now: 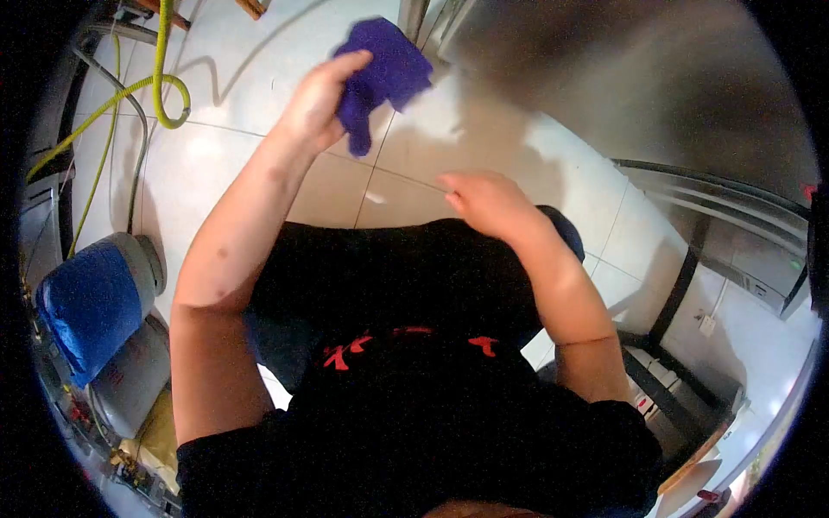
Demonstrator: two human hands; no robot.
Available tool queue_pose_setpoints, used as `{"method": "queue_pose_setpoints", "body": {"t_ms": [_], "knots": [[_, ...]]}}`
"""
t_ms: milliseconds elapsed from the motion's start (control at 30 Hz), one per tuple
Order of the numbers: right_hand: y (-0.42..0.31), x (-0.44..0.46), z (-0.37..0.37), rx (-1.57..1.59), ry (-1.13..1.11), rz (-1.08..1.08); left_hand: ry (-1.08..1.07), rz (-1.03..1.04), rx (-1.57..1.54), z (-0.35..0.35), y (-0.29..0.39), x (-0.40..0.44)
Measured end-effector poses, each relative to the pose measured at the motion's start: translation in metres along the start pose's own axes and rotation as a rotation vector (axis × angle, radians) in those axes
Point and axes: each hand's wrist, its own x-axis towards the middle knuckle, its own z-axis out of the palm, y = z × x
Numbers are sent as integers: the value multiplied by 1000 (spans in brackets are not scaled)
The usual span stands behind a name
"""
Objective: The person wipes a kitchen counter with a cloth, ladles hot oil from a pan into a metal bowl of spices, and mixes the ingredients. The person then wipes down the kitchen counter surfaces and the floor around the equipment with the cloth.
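Note:
A purple cloth [389, 65] hangs crumpled from my left hand [324, 95], which is closed on it at the top middle of the view. The thumb lies over the cloth, and one corner droops toward the tiles. My right hand [488, 203] is lower and to the right, held in front of my body. Its fingers are curled in, and nothing shows in them. It is apart from the cloth.
Pale floor tiles [233, 164] lie below. A metal panel [639, 78] stands at upper right, above a black frame [678, 285]. Yellow-green hose [160, 69] loops at upper left. A blue-covered object [91, 302] sits beside grey tanks [129, 380] at left.

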Motion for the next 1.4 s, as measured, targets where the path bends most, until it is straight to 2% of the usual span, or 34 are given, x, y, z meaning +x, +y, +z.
{"method": "queue_pose_setpoints", "body": {"t_ms": [67, 100, 133, 200, 300, 333, 400, 500, 533, 600, 667, 700, 800, 867, 1000, 1033, 1133, 1267, 1333, 1400], "knots": [[6, 1, -1, 56, 23, 6, -42, -184, 585, -20, -24, 18], [7, 4, 0, -8, -82, 40, 120, -212, 972, -42, -45, 28], [10, 10, 3, -59, -168, 69, 156, -165, 1025, -53, -47, 22], [15, 28, 14, -157, -336, 142, 182, -89, 909, -72, -43, 15], [57, 72, 61, -264, 54, -88, 237, 71, 802, -65, -10, -27], [64, 93, 74, -265, 100, -61, 262, 116, 776, -68, -7, -38], [61, 133, 106, -264, 174, -9, 318, 61, 619, -66, 1, -59], [67, 183, 176, 65, 297, 274, 332, 15, 558, -60, 13, -87], [64, 192, 187, 8, 323, 312, 366, 10, 546, -62, 17, -94], [65, 200, 188, -88, 296, 346, 459, -11, 465, -78, 19, -109], [88, 227, 161, -48, 370, 333, 556, -16, 384, -84, 27, -123], [103, 238, 157, -78, 393, 399, 601, -35, 368, -87, 28, -130], [147, 290, 149, -170, 425, 532, 627, -26, 231, -108, 27, -141], [139, 298, 105, -39, 423, 564, 627, -14, 210, -108, 30, -151], [119, 289, 89, -472, 401, 371, 614, 21, 194, -102, 33, -160], [113, 286, 100, -459, 258, 416, 611, 13, 191, -103, 36, -160], [116, 278, 144, -360, 375, 332, 599, -4, 166, -107, 40, -160], [146, 310, 120, -288, 306, 426, 630, 14, 109, -117, 38, -166], [212, 345, 126, -556, 384, 253, 645, 12, 96, -122, 35, -168], [220, 356, 105, -212, 458, 146, 659, -9, 88, -126, 31, -169]]}}
